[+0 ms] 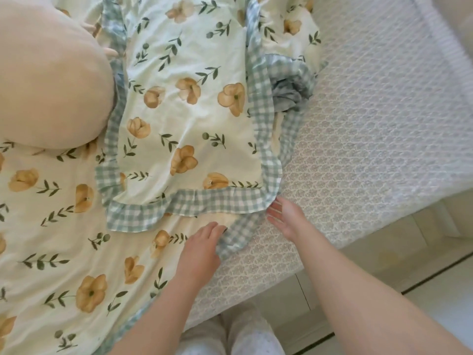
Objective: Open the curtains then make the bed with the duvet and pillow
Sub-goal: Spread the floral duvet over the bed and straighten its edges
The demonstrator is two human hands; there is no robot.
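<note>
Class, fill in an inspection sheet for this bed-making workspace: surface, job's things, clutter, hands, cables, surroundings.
Surface: patterned mattress cover, bare on the right.
Job's things: floral duvet with gingham frill, partly folded over itself.
Clutter: beige cushion (maybe the pillow) on the duvet, upper left.
Hands: left hand rests on the duvet's edge, grip unclear; right hand open, touching the frill.
Cables: nothing seen.
Surroundings: pale floor; the person's legs at the bedside.

1 head-worn camera looks steeply down, close over the bed [358, 124].

pillow [189, 119] on duvet [58, 252] (mattress [371, 139] right)
</note>
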